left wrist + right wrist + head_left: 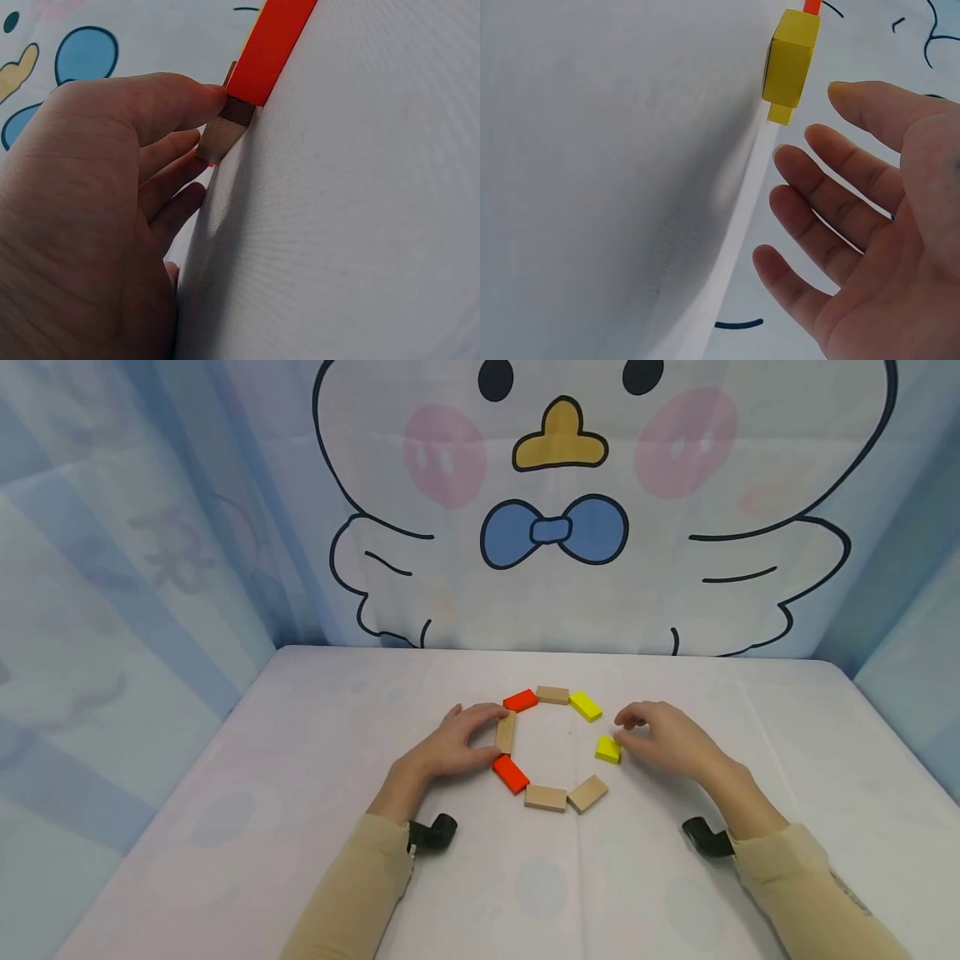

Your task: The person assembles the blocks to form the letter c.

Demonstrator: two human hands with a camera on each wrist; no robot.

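Observation:
Small blocks lie in a ring on the white table. My left hand (pixel 450 747) grips the plain wooden block (pixel 506 733) on the ring's left side, fingers at its far end and thumb at its near end. Red blocks sit at both ends of it: one beyond (pixel 521 700), one nearer (pixel 512 774). On the right side, my right hand (pixel 667 739) hovers beside a yellow block (pixel 608 749). In the right wrist view a gap shows between the loosely bent fingers and that yellow block (pixel 790 64); nothing is in this hand.
Another yellow block (pixel 585 706) and a wooden block (pixel 552 695) form the far arc. Two wooden blocks, one at the near edge (pixel 545 797) and one angled (pixel 588 793), make the near arc. Behind the table (pixel 480 893) hangs a printed curtain (pixel 555 602).

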